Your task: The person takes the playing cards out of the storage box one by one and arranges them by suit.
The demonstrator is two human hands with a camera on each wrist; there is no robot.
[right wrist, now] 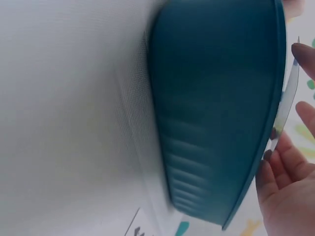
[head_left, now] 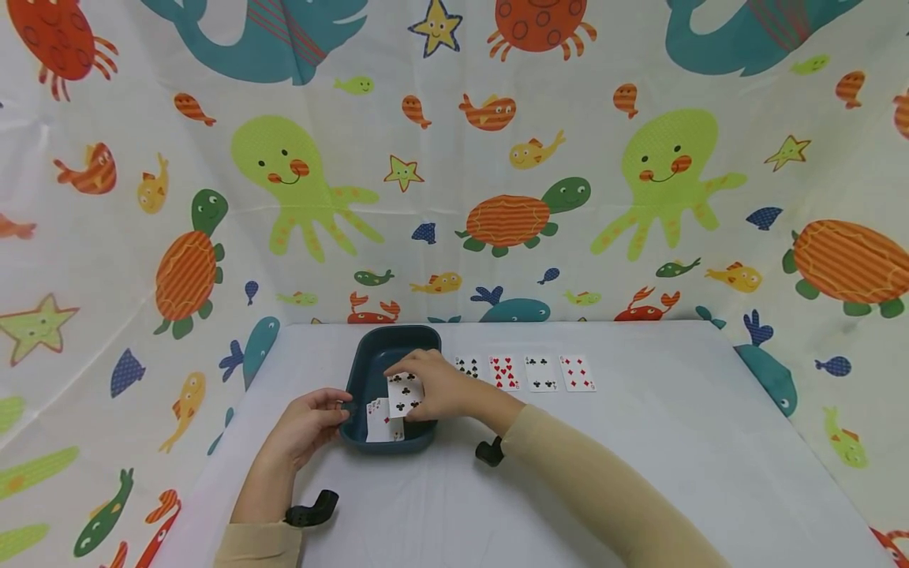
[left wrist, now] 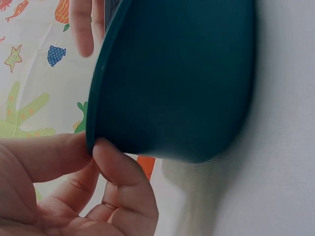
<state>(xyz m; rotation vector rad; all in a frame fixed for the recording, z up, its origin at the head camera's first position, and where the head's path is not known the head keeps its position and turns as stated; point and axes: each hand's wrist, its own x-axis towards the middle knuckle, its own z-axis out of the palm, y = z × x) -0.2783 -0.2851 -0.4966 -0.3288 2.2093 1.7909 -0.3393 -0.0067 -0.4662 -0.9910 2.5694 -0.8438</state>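
Note:
A dark teal tray (head_left: 389, 447) stands on the white table. My left hand (head_left: 304, 427) pinches its left rim between thumb and finger, plainly seen in the left wrist view on the tray wall (left wrist: 177, 83). Above the tray, my right hand (head_left: 440, 386) holds a clubs playing card (head_left: 405, 397) by its edges. In the right wrist view that card (right wrist: 288, 101) is seen edge-on, just over the tray's rim. Several cards (head_left: 379, 427) lie overlapping inside the tray, a diamond on the top one; the held card covers part of them.
Right of the tray, a row of face-up cards runs along the table: a black-suit card (head_left: 467, 366) partly behind my right hand, a hearts card (head_left: 504, 373), a clubs card (head_left: 542, 374) and a diamonds card (head_left: 577, 373). A sea-animal patterned cloth (head_left: 440, 166) hangs behind.

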